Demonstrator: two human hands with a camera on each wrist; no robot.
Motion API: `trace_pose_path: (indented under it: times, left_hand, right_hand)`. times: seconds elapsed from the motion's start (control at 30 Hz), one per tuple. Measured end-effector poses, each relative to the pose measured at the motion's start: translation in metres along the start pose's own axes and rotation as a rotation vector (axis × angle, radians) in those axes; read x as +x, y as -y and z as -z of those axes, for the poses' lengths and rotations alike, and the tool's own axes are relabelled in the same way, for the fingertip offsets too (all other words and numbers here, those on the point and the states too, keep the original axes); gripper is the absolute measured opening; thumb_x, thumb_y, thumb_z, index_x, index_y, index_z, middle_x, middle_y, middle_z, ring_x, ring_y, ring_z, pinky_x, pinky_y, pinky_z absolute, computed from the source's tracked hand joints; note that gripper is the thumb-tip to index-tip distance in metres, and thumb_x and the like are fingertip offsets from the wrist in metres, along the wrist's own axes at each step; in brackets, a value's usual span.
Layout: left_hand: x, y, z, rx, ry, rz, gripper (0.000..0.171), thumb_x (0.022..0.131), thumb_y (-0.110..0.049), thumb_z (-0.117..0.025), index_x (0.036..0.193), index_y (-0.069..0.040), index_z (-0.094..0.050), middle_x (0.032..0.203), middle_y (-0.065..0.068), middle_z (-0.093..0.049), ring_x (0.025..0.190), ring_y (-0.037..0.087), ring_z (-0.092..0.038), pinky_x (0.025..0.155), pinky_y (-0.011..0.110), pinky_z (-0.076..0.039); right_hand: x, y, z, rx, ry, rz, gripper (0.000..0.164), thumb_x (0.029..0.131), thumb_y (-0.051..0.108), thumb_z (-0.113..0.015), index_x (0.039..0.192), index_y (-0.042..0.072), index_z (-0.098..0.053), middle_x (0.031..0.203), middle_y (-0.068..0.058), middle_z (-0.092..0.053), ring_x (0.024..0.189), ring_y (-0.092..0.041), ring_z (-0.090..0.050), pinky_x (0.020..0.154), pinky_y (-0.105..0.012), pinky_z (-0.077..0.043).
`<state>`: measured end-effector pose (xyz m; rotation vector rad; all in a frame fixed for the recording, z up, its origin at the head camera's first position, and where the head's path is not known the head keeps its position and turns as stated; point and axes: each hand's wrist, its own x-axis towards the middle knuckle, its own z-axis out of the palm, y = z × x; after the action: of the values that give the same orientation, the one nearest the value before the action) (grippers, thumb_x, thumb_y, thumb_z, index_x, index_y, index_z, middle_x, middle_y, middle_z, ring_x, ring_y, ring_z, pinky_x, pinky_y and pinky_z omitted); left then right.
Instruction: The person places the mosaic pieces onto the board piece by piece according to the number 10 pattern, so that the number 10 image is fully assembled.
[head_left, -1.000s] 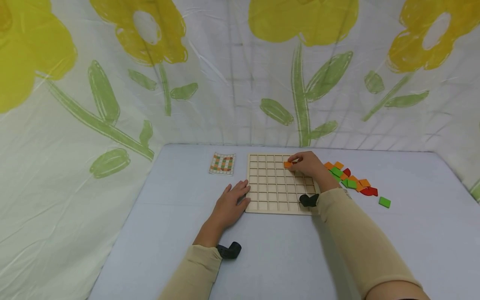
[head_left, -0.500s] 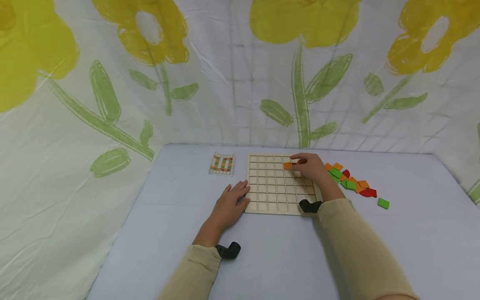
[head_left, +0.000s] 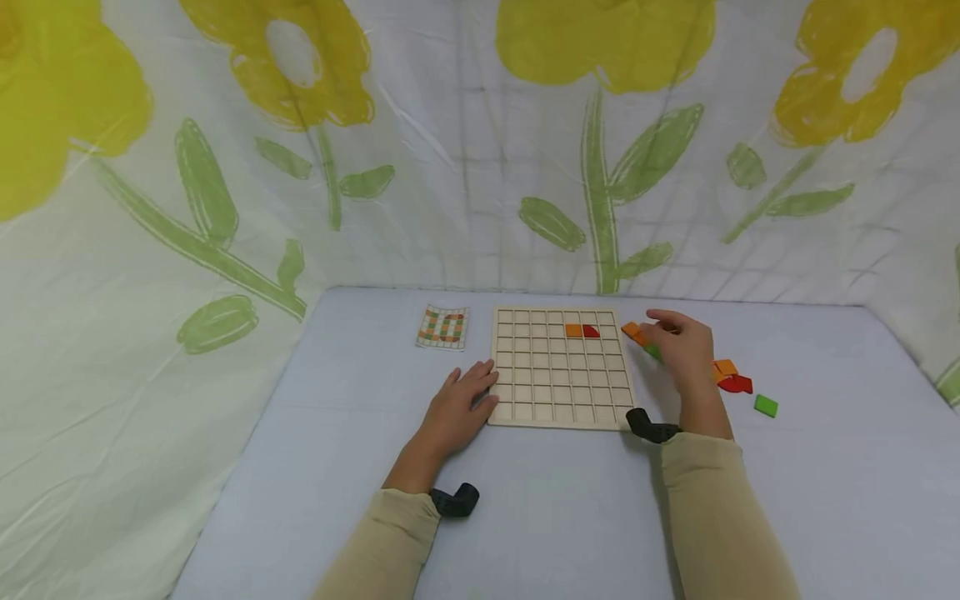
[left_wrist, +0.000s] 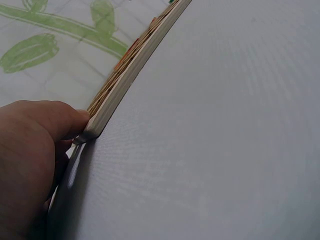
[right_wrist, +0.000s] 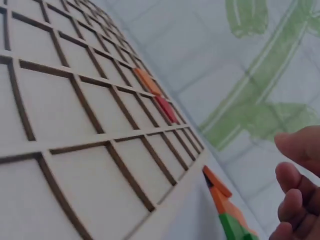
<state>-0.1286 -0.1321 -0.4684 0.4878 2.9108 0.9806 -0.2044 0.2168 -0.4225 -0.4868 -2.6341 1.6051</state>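
A wooden grid board [head_left: 517, 410] lies on the table, with an orange square tile [head_left: 573, 331] and a red rounded tile [head_left: 591, 332] side by side in its second row from the back. My left hand [head_left: 459, 410] rests at the board's left edge; the left wrist view shows its thumb [left_wrist: 70, 120] against the board's corner. Right of the board, my right hand [head_left: 684, 346] is over a row of loose tiles, its fingers loosely bent and nothing visible between them. An orange tile [head_left: 632, 330] and a green tile [head_left: 652, 352] show at its fingertips; the hand hides others.
A small card [head_left: 442, 327] printed with a coloured grid pattern lies left of the board. More tiles, orange [head_left: 726, 367] and red [head_left: 738, 384], lie right of my hand, with a single green tile [head_left: 766, 406] apart from them. A flowered curtain [head_left: 420, 208] hangs behind the table.
My right hand has let go of the red tile on the board and moved right over the loose tiles. The left hand has stayed at the board's edge.
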Motion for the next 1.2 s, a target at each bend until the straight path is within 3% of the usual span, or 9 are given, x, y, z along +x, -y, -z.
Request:
trace_pose_path:
  times: [0.13,0.23,0.4,0.53,0.8,1.03,1.2]
  left_hand:
    - [0.0,-0.002,0.0,-0.02,-0.005,-0.003,0.047,0.1,-0.029,-0.057,0.144,-0.012,-0.052,0.156,-0.003,-0.04,0.146,0.016,-0.034,0.126,0.04,-0.016]
    - [0.0,-0.001,0.001,-0.019,-0.011,0.011,0.047,0.1,-0.029,-0.057,0.144,-0.014,-0.052,0.156,-0.004,-0.04,0.146,0.015,-0.033,0.126,0.039,-0.015]
    - [0.0,0.001,0.002,-0.021,-0.024,0.009,0.046,0.1,-0.028,-0.057,0.143,-0.013,-0.052,0.155,-0.004,-0.04,0.146,0.015,-0.033,0.126,0.039,-0.015]
    - [0.0,0.002,0.001,-0.025,-0.022,0.004,0.046,0.1,-0.029,-0.057,0.144,-0.014,-0.052,0.155,-0.004,-0.04,0.146,0.015,-0.033,0.126,0.039,-0.015]
    - [0.0,0.0,-0.001,-0.046,-0.01,-0.003,0.046,0.1,-0.028,-0.057,0.144,-0.013,-0.052,0.156,-0.004,-0.039,0.147,0.015,-0.032,0.126,0.039,-0.014]
    - [0.001,-0.001,0.0,-0.034,-0.006,-0.011,0.047,0.1,-0.028,-0.057,0.144,-0.012,-0.052,0.156,-0.002,-0.04,0.146,0.017,-0.033,0.126,0.041,-0.015]
    - [-0.001,0.0,-0.001,-0.04,-0.009,-0.005,0.047,0.1,-0.028,-0.056,0.144,-0.012,-0.052,0.156,-0.002,-0.039,0.147,0.017,-0.032,0.126,0.041,-0.014]
  right_hand:
    - [0.0,-0.005,0.013,-0.154,-0.024,0.067,0.046,0.096,0.035,-0.062,0.135,0.012,-0.061,0.117,-0.011,-0.061,0.103,-0.026,-0.053,0.076,-0.029,-0.048]
    - [0.001,-0.009,0.019,-0.266,-0.028,0.123,0.045,0.097,0.029,-0.06,0.136,0.007,-0.059,0.124,-0.019,-0.06,0.109,-0.035,-0.053,0.08,-0.04,-0.05]
    - [0.008,-0.02,0.019,-0.362,0.047,0.165,0.047,0.096,0.023,-0.062,0.137,0.002,-0.056,0.132,-0.026,-0.053,0.115,-0.041,-0.049,0.09,-0.052,-0.05]
    - [0.011,-0.027,0.017,-0.414,0.094,0.182,0.05,0.091,0.024,-0.068,0.134,0.0,-0.058,0.129,-0.03,-0.05,0.118,-0.046,-0.044,0.096,-0.057,-0.045]
    - [0.006,-0.033,0.018,-0.457,0.07,0.191,0.044,0.089,0.024,-0.069,0.126,0.0,-0.065,0.118,-0.028,-0.053,0.114,-0.048,-0.045,0.091,-0.056,-0.045]
    - [0.007,-0.034,0.018,-0.49,0.067,0.13,0.042,0.09,0.029,-0.068,0.123,0.004,-0.067,0.122,-0.029,-0.054,0.114,-0.049,-0.044,0.086,-0.055,-0.045]
    - [0.007,-0.032,0.018,-0.485,0.11,0.113,0.041,0.09,0.031,-0.068,0.121,0.005,-0.068,0.123,-0.027,-0.057,0.115,-0.047,-0.045,0.085,-0.052,-0.044]
